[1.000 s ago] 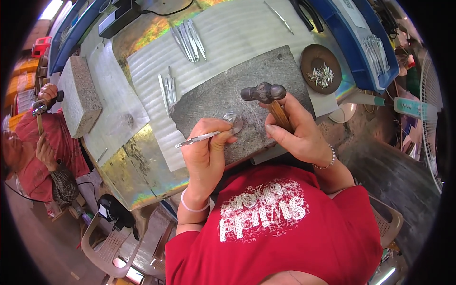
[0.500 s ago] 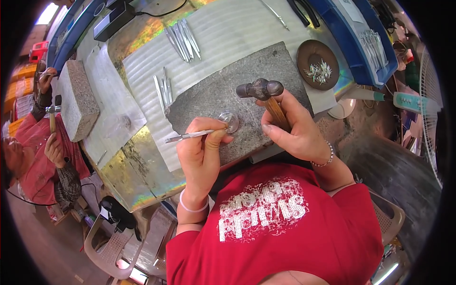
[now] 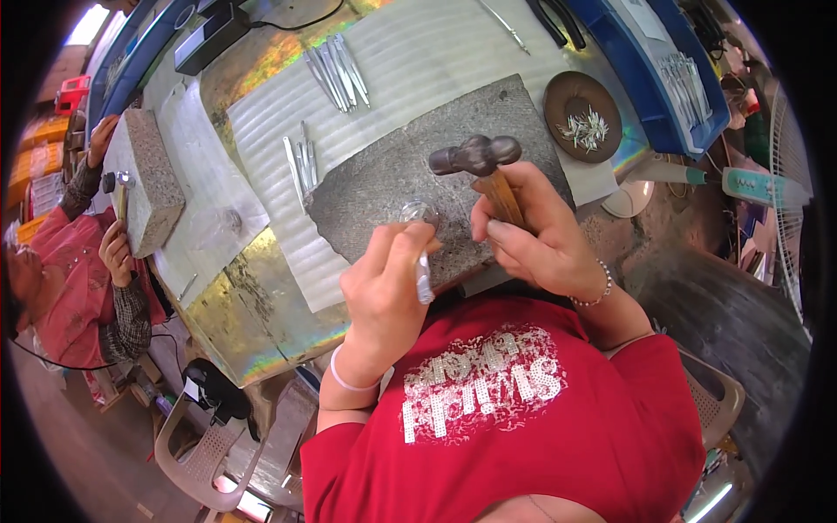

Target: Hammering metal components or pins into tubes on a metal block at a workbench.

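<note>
On worktable near fan, stone slab

A slab lies on a sheet that covers part of the table. At the slab's near side are the left hand and, to its right, the right hand, with the hammer in it over the slab. Two groups of rods lie on the sheet: one just left of the slab, one farther back. Right of the slab, slivers sit in a dish. A bin is farther right, with pliers to its left. A block stands left of the sheet.
</note>
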A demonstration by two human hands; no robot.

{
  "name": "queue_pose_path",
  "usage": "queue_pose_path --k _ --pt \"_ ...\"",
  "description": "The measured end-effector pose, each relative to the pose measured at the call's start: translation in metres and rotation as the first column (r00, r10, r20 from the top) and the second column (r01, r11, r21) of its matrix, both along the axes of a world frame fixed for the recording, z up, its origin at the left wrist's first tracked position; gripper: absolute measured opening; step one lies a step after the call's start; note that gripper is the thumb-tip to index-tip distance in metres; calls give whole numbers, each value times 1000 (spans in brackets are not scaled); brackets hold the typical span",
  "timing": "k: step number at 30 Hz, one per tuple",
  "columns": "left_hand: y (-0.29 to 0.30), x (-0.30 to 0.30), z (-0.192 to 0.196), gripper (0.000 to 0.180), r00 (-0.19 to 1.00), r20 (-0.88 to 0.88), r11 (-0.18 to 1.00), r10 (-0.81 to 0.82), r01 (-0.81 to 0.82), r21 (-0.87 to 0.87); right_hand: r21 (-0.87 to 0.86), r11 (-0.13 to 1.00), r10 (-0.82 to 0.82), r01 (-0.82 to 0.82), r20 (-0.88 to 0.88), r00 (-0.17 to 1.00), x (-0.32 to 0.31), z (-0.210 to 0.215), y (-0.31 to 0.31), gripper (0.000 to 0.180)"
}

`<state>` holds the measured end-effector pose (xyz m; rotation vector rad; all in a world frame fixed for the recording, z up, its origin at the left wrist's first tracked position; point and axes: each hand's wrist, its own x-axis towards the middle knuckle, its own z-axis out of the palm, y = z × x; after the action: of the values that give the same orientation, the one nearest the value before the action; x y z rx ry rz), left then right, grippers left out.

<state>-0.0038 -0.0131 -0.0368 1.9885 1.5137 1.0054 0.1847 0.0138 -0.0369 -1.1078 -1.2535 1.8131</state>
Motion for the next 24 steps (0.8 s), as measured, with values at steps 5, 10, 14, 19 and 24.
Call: queue_pose_path --k 5,10,14,19,24 --pt "1 -8 -3 30 996 -53 995 -77 81 64 266 963 82 -55 -94 992 -3 36 -3 41" --pt "7 -11 -1 27 985 -71 976 -155 164 142 637 686 195 -351 303 933 -17 69 13 36" --pt "1 -13 0 35 989 -2 984 -145 144 103 737 547 172 -397 365 915 -31 68 17 32" --pt "0 -17 -8 36 985 -38 980 -167 170 99 727 505 164 -465 448 879 -37 76 17 27" --pt "3 -16 -14 28 998 -27 974 -64 69 214 522 802 137 -291 312 940 -15 88 5 41"
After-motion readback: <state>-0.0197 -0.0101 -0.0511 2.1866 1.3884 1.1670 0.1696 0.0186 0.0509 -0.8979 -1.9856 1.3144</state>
